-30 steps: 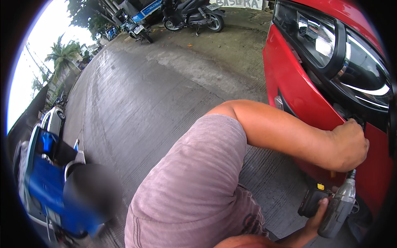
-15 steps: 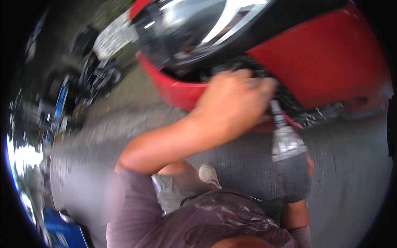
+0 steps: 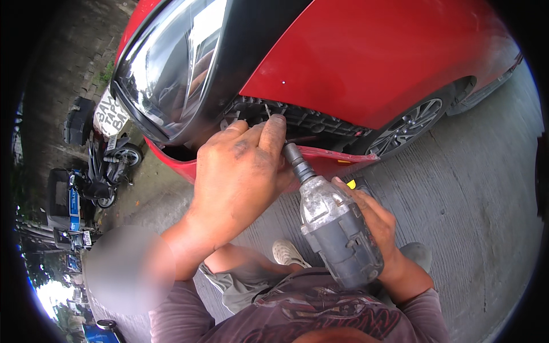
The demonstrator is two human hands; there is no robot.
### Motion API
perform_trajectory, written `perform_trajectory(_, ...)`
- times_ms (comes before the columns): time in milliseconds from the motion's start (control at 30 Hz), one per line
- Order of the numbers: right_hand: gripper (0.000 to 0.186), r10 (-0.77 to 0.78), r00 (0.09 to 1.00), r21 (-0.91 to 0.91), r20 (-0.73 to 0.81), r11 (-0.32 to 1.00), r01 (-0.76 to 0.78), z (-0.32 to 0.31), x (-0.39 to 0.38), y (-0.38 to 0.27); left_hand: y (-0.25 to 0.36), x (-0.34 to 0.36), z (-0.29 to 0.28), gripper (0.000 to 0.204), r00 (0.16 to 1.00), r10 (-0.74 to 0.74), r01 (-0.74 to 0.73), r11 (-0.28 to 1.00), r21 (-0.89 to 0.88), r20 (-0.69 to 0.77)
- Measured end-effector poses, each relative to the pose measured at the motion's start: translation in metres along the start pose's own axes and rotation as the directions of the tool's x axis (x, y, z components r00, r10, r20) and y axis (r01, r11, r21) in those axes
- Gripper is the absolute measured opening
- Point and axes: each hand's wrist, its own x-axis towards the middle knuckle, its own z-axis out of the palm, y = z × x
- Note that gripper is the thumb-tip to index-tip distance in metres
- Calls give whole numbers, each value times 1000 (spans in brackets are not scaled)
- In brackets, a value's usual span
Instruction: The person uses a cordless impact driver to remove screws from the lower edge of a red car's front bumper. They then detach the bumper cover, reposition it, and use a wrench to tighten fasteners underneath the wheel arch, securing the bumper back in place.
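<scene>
My right hand (image 3: 374,214) is wrapped round a worn black and silver power impact driver (image 3: 337,234). A dark socket (image 3: 294,155) on its nose points up and left, close by the fingers of my left hand (image 3: 243,160). That left hand is closed, thumb and fingers pressed together, in front of the gap below the headlight; whatever it pinches is hidden. Just beyond its fingertips a thin metal piece (image 3: 267,110) shows. Behind lies the black plastic bracket (image 3: 314,117), exposed between the red fender (image 3: 354,63) and the red bumper (image 3: 329,160), whose edge stands away from the body.
The car's headlight (image 3: 168,63) is above my left hand, its front wheel (image 3: 409,126) to the right. A parked motorcycle (image 3: 114,166) and a white lettered board (image 3: 111,114) stand at the left. My shoe (image 3: 287,253) rests on grooved concrete (image 3: 440,211).
The view has swung right, bringing the front wheel in and sharpening. The impact driver now tilts further up-left. My left hand stays closed by the gap.
</scene>
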Motion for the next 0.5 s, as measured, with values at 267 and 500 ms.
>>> perform_trajectory(267, 85, 25, 1000, -4, -4, 1000, -25, -2, 3, -4, -1, 8, -2, 68, 997, -24, 26, 1000, -15, 72)
perform_trajectory(500, 86, 37, 999, 40, 1, 999, -37, 0, 5, -8, 1, 5, 1, 60, 999, -42, 41, 999, 36, 24)
